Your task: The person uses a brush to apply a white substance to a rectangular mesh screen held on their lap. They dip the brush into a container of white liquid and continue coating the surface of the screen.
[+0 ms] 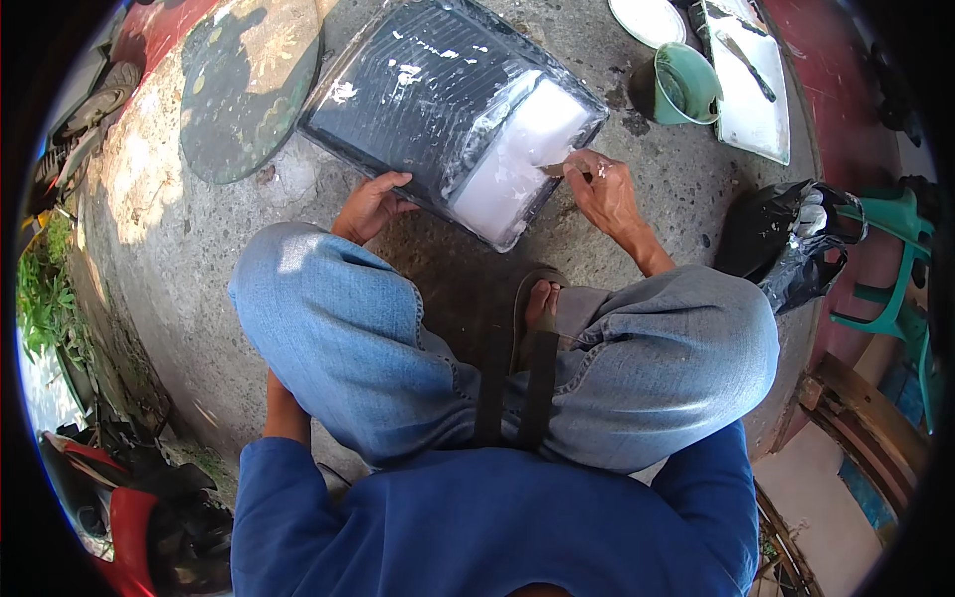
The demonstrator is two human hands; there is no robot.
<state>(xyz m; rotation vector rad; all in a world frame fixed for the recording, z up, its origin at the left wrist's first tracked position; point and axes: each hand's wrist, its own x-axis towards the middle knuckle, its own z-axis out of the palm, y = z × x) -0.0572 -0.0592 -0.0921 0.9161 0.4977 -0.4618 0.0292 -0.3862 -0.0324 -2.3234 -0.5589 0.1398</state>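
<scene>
A black rectangular tray-like panel [388,119] with ridges and white smears lies before me, a pale white layer [507,159] coating its right portion. My left hand [376,204] grips the panel's near left edge. My right hand [602,199] is closed on a putty knife [550,169], whose blade rests on the white layer. To the upper right stand a green bucket [686,90] and a white tray [752,129] with a spatula [746,65] on it, beside a round white lid [647,18].
A dark mottled oval board [239,109] lies at upper left on the concrete [179,259]. A black plastic bag [756,249] and green plastic chair [875,308] are at right. Plants [45,298] and a red motorbike [119,537] edge the left side.
</scene>
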